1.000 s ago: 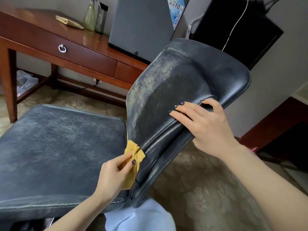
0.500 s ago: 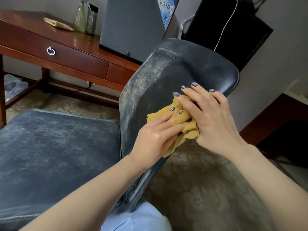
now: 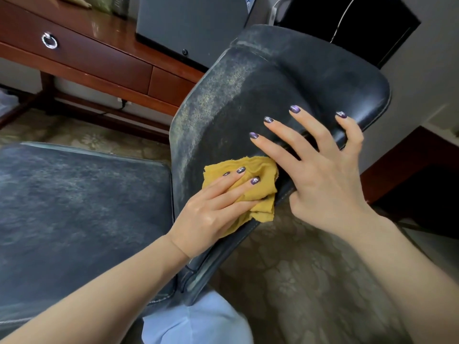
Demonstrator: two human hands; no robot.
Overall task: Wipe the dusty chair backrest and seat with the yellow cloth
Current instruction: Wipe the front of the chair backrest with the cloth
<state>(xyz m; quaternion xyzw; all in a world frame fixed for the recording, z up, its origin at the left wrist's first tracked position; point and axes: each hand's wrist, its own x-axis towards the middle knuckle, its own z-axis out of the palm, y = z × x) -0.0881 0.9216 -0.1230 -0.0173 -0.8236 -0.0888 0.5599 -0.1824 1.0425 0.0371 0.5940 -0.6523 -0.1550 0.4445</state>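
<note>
On the lower near edge of the backrest (image 3: pixel 248 100) lies the yellow cloth (image 3: pixel 264 192), bunched and partly draped over that edge. The left hand (image 3: pixel 211 214) presses it down with straight, relaxed fingers laid flat on top, not clenched around it. Pale yellowish dust speckles the backrest's left side and top, while the patch around the hands looks darker. The right hand (image 3: pixel 325 184) rests just beside the cloth on the backrest's right side, fingers spread and straight across the front, little finger hooked over the rim, thumb hidden behind the edge. Left of the backrest, the seat (image 3: pixel 82 214) shows a grey, dusty film. Beyond the chair stands a red-brown wooden desk (image 3: pixel 99 58) with a ring pull (image 3: pixel 49 40) on its drawer. A patterned carpet (image 3: pixel 298 281) covers the floor.
</note>
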